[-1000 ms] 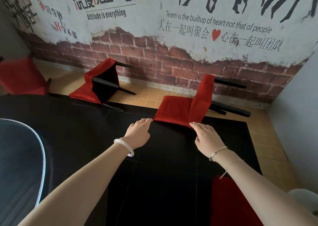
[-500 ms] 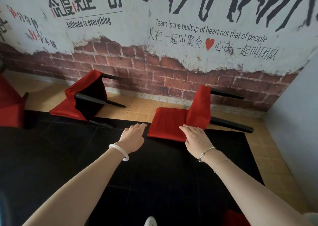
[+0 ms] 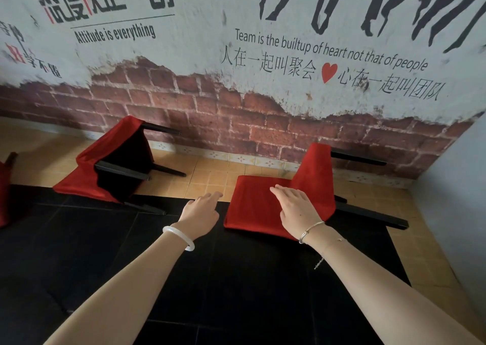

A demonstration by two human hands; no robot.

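Brick-print wall (image 3: 184, 102) w/ slogans, tan tile floor (image 3: 210, 176), black mat (image 3: 236, 292), tipped red chair (image 3: 79, 184) left.

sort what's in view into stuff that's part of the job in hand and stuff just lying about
Part of the job:
- near red chair, tipped over on the floor
- right hand, open, over its red cover
- left hand, open, beside its left edge

Just lying about:
- far red chair, also tipped over
- black mat
- painted wall

Soft, matt red cloth covers the tipped chair (image 3: 257, 208); its legs (image 3: 368, 215) look matt black. The dark floor tiles (image 3: 236, 279) are smooth and faintly shiny. The wall (image 3: 210, 108) shows rough-looking brick and flaking plaster. The wrists wear a glossy white bangle (image 3: 178, 237) and a thin metal bangle (image 3: 310, 230).
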